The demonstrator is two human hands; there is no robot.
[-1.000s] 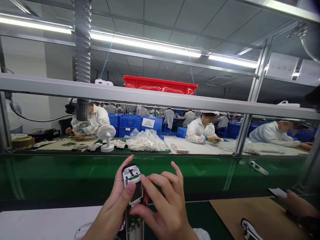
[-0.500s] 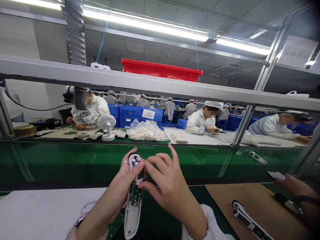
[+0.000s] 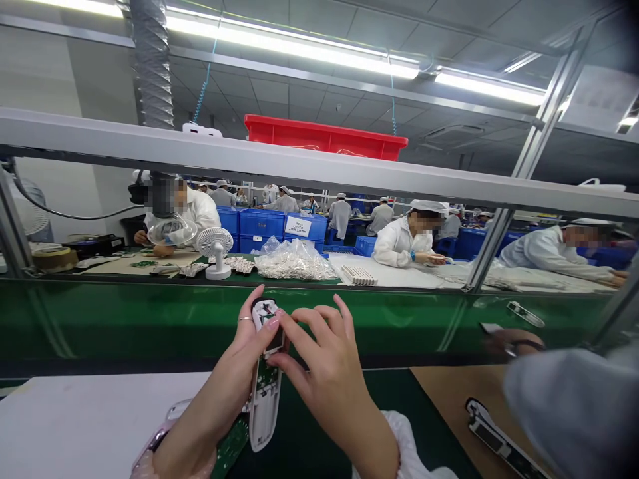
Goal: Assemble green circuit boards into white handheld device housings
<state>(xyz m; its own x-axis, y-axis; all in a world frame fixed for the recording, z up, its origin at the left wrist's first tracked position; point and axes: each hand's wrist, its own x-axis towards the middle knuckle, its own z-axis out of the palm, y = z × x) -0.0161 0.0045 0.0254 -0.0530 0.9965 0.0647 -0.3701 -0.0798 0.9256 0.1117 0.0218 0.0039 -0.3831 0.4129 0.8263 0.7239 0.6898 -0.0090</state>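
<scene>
My left hand (image 3: pixel 244 356) is wrapped round a long white handheld device housing (image 3: pixel 265 419), held tilted with its narrow end toward me. Inside the open shell lie a green circuit board (image 3: pixel 266 374) and, higher up, a small grey screen (image 3: pixel 274 342). My left thumb presses at the screen's upper part. Thumb and index finger of my right hand (image 3: pixel 327 366) pinch the screen's edges, while its other fingers are raised. Beneath my left wrist, a green board (image 3: pixel 232 447) is partly hidden.
A white sheet (image 3: pixel 90 426) lies left. Right, a similar open device (image 3: pixel 502 442) rests on brown board (image 3: pixel 439 399). A co-worker's blurred hand (image 3: pixel 514 342) and sleeve (image 3: pixel 569 406) reach in there. Beyond runs a green conveyor belt (image 3: pixel 150 319) carrying a white shell (image 3: pixel 525 314). A shelf (image 3: pixel 319 159) spans overhead.
Both my hands and the housing have shifted slightly up and left, keeping their hold. At right, the co-worker's hand has moved leftward over the belt, and a sleeve has come into view.
</scene>
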